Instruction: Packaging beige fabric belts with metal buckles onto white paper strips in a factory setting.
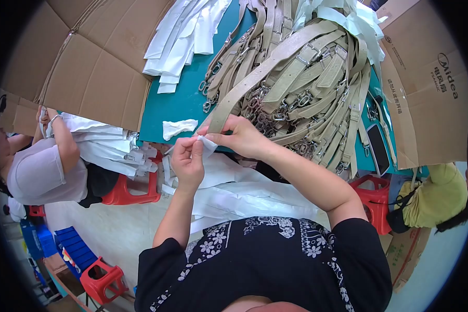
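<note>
A wide beige strap (233, 94) runs from the pile down to my right hand (240, 137), whose fingers are closed around its end. My left hand (188, 162) pinches a small piece of white paper (208, 146) right beside that end, and the two hands almost touch. Whether the paper is wrapped around the strap cannot be made out, since my fingers cover the spot. Just beyond my left hand, a crumpled white scrap (179, 128) lies on the green table (184, 99). Long white paper strips (249, 193) spread across my lap.
A big heap of beige straps with metal buckles and clasps (307, 88) covers the table's middle. White paper sheets (190, 39) lie at the back. Cardboard walls (96, 67) stand left and right. A phone (378, 148) rests at right. Seated people work on both sides.
</note>
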Motion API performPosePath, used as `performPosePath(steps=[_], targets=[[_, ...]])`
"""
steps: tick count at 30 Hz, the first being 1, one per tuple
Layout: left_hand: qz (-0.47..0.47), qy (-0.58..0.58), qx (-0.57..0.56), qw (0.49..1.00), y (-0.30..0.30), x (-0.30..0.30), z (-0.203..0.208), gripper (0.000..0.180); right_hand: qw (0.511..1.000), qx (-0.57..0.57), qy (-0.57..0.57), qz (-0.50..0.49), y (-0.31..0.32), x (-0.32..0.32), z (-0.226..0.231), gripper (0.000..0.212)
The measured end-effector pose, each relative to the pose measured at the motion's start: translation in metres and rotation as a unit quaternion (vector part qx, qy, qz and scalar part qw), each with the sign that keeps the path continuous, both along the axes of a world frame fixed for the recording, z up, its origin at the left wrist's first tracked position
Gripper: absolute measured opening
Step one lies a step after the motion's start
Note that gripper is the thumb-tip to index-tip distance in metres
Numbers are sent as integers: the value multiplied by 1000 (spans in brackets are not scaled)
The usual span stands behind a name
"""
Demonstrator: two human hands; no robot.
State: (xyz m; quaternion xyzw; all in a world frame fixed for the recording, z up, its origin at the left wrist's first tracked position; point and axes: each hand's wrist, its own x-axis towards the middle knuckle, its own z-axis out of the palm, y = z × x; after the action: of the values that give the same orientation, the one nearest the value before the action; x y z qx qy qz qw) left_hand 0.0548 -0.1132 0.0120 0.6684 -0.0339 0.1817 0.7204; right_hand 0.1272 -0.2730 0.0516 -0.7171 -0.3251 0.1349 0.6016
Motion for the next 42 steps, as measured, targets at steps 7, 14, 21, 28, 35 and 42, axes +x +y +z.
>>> performPosePath(steps=[7, 14, 21, 28, 35, 42], targets=[[-26, 60, 29, 997, 30, -2, 6, 9, 975, 107, 174, -92, -3, 14, 40, 38], [-89, 44, -46, 994, 52, 4, 13, 10, 1000, -2, 31, -6, 28, -17, 27, 34], [-46, 49, -68, 995, 76, -2, 1, 10, 962, 168, 213, -44, 39, -1, 55, 34], [-44, 53, -21, 997, 69, -3, 7, 9, 981, 114, 159, 0, 48, -19, 28, 35], [-65, 75, -50, 994, 77, -6, -1, 12, 970, 190, 147, -46, 40, -9, 59, 44], [-63, 82, -31, 994, 84, -9, -3, 15, 978, 170, 103, -65, 32, -5, 55, 43]])
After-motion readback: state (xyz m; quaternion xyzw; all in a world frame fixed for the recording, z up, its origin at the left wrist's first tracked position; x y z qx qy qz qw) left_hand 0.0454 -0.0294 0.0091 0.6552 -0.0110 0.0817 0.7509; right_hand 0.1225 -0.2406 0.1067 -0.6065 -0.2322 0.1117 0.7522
